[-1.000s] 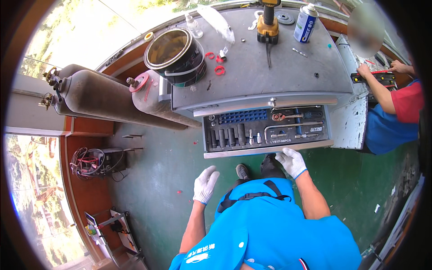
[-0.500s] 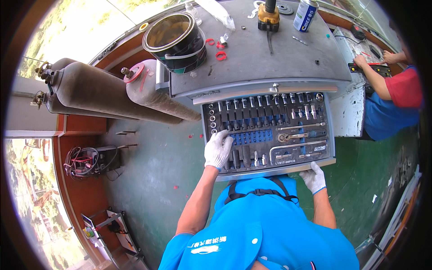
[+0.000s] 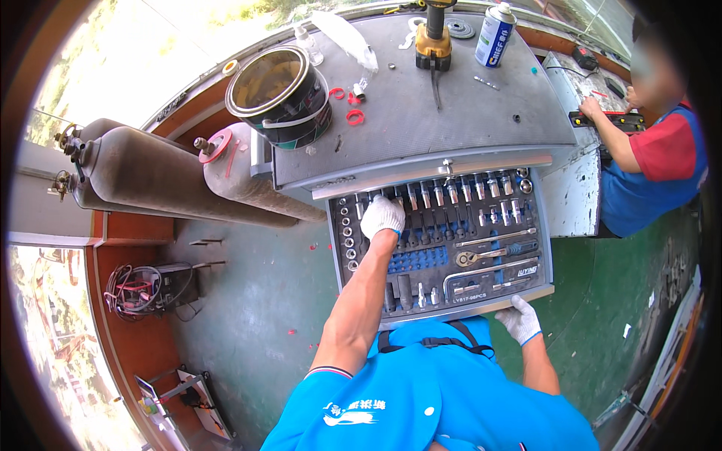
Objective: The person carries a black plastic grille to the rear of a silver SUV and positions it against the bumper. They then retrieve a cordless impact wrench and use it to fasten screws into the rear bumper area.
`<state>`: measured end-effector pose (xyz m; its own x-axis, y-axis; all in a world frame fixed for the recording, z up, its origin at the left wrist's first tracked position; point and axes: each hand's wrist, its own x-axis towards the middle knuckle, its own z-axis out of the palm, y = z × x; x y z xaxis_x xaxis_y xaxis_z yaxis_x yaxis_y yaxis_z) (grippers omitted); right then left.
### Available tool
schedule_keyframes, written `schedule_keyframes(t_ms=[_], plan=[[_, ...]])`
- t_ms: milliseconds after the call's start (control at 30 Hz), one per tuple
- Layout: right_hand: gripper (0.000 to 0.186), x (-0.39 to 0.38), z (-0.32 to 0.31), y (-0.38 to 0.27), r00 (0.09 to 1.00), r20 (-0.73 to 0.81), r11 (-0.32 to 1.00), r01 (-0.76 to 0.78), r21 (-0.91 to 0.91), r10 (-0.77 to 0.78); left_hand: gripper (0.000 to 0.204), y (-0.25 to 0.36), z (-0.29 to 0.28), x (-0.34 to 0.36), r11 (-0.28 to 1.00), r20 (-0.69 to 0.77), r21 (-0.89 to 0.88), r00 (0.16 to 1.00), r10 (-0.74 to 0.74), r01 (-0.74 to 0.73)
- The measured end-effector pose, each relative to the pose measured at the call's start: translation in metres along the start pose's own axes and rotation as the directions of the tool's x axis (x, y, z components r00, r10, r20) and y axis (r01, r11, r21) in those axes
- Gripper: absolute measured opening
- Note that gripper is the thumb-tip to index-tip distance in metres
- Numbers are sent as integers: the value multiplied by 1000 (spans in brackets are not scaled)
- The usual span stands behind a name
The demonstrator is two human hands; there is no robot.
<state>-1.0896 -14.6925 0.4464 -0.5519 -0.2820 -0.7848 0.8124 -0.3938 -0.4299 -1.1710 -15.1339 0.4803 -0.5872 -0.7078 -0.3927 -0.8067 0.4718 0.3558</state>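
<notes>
Drawer (image 3: 481, 305) open below cabinet top (image 3: 406, 139) | sockets (image 3: 454, 193) in its far rows | left hand (image 3: 383, 216) over far-left sockets, fingers curled, pinch hidden | right hand (image 3: 519, 321) by front edge's right end, finger grip unclear

We are counting one gloved left hand (image 3: 383, 218), one gloved right hand (image 3: 519, 322), one pulled-out drawer (image 3: 451, 311), one ratchet (image 3: 490, 254), one bucket (image 3: 292, 114), one spray can (image 3: 494, 37), one power tool (image 3: 433, 49), three gas cylinders (image 3: 150, 167) and one co-worker (image 3: 653, 169); sockets (image 3: 453, 194) we are leaving untallied, some being hidden.
</notes>
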Motion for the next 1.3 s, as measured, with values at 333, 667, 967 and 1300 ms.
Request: schedule_keyframes(t_ms=[333,667,967,1300], plan=[[42,-22,23,-56,941,-201,590,-329,-737,272,33,-4,15,27,974,-85,-208,990,-112,92],[41,19,296,-205,703,539,249,687,-683,-463,36,-26,-1,-24,784,-242,-609,969,-43,-117],[83,109,537,-267,276,522,-138,771,-622,-807,26,-83,-81,-130,348,-200,-913,977,67,-211],[25,90,535,-246,421,550,229,894,-384,-721,62,-157,-102,-194,-95,-220,-963,942,-252,-250]])
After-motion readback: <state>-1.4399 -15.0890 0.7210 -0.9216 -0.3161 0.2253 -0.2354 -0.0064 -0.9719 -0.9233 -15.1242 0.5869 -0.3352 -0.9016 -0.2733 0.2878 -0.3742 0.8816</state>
